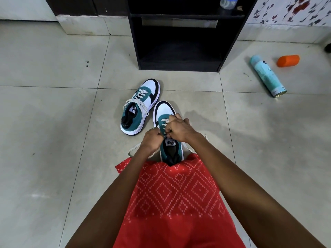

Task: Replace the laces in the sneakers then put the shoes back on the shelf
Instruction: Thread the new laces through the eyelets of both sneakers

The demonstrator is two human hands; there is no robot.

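Two teal, white and black sneakers stand on the tiled floor. The left sneaker (139, 108) is laced with a cream lace tied loosely over its tongue. The right sneaker (165, 111) sits just in front of my knees, toe pointing away. Both hands work at its eyelets: my left hand (151, 140) pinches the cream lace (133, 149) at the shoe's left side, and my right hand (179, 129) grips the lace over the tongue. Loose lace ends trail on the floor on both sides of the shoe. The black shelf unit (180, 42) stands beyond the shoes.
A pale blue spray can (267, 76) lies on the floor at the right, with an orange cap (288, 60) beside it. A clear bottle (228, 2) stands on the upper shelf. My red patterned garment (175, 199) covers my lap.
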